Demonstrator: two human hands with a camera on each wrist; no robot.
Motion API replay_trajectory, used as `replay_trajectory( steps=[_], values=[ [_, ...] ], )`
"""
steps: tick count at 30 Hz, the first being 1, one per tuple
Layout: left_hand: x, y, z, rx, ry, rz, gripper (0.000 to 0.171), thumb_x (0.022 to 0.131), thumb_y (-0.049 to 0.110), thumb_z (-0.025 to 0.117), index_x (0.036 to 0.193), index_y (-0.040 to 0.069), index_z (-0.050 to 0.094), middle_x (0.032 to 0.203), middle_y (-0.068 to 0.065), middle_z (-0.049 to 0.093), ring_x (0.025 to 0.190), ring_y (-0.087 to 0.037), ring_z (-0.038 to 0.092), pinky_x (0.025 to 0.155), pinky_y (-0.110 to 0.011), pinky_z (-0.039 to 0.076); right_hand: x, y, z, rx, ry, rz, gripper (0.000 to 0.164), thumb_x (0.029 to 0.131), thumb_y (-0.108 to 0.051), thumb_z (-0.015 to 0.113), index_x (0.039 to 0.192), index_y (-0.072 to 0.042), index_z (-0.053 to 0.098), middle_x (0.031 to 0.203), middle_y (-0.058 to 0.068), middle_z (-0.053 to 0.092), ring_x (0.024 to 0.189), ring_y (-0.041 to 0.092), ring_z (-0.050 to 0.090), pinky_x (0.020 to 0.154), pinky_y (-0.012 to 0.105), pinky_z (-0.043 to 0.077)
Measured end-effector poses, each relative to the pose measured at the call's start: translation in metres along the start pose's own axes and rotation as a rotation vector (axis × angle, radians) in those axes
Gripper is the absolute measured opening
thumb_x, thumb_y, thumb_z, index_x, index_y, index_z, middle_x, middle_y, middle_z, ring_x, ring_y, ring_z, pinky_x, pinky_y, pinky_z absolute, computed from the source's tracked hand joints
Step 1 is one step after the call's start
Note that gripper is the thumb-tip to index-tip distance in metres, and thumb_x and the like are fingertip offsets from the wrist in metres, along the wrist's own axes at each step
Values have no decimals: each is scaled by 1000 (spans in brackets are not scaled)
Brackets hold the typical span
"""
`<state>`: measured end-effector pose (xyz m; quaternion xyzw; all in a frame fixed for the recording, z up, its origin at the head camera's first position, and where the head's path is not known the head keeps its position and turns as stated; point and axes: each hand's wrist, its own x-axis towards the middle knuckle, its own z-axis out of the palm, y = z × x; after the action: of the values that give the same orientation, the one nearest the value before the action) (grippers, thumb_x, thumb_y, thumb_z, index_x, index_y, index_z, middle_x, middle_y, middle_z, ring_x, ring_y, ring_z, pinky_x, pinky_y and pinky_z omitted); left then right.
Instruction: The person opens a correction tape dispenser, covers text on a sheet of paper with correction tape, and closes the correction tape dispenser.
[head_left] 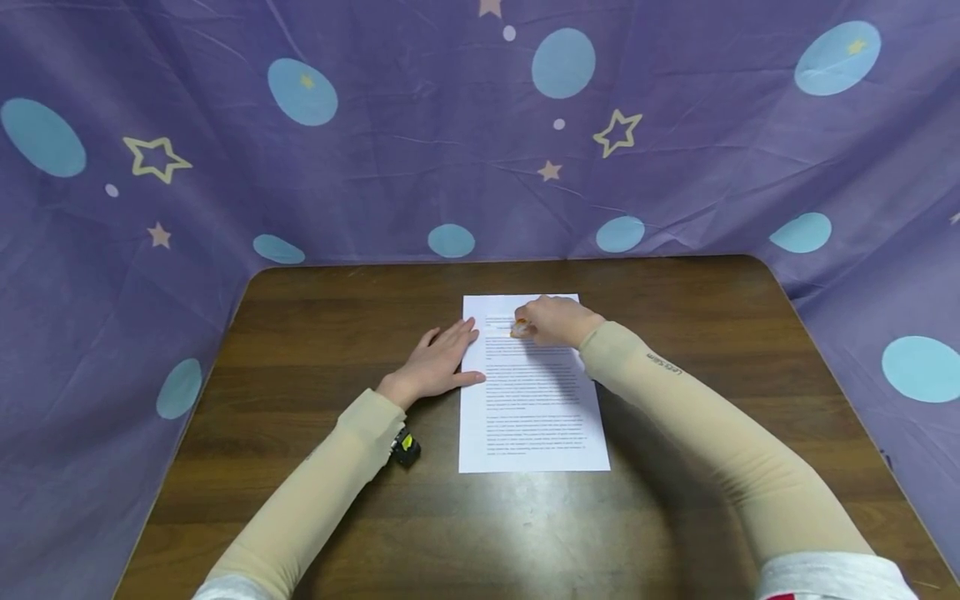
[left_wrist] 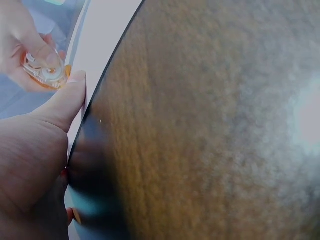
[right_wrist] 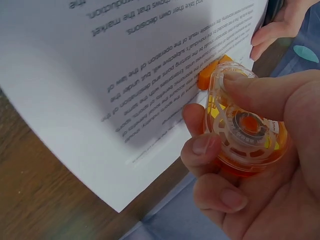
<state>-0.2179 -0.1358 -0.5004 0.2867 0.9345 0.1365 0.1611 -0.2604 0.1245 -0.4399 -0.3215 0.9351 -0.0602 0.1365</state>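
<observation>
A sheet of printed paper lies on the brown wooden table. My right hand grips a correction tape with a clear case and orange parts, thumb on one side and curled fingers on the other. Its orange tip is right at the lines of print in the upper part of the sheet. My left hand rests at the sheet's left edge, with its fingers spread and fingertips on the paper. In the left wrist view, the correction tape shows beyond the left thumb.
The table has rounded far corners. A purple curtain with stars and blue ovals hangs behind it and at both sides. A small black device is on the left wrist.
</observation>
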Motion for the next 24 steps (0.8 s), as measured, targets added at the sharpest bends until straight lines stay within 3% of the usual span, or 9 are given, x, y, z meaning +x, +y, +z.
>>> replay_trajectory(
  steps=[13,24],
  values=[
    [-1,-2,1,-3,5,13,91,102,59,57,166,5,23,175,-9,7,162,-25,7,127,-57,5,-4,8,2,25,-9,-14,8,93,-4,68,95,-11,67,81,0,59,73,17,51,68,35,46],
    [1,-4,4,7,20,18,90,102,59,57,165,4,24,175,-10,8,161,-26,9,126,-57,7,-9,13,1,19,-1,-5,8,92,-4,68,95,-12,68,82,0,60,75,18,51,69,39,49]
  ],
)
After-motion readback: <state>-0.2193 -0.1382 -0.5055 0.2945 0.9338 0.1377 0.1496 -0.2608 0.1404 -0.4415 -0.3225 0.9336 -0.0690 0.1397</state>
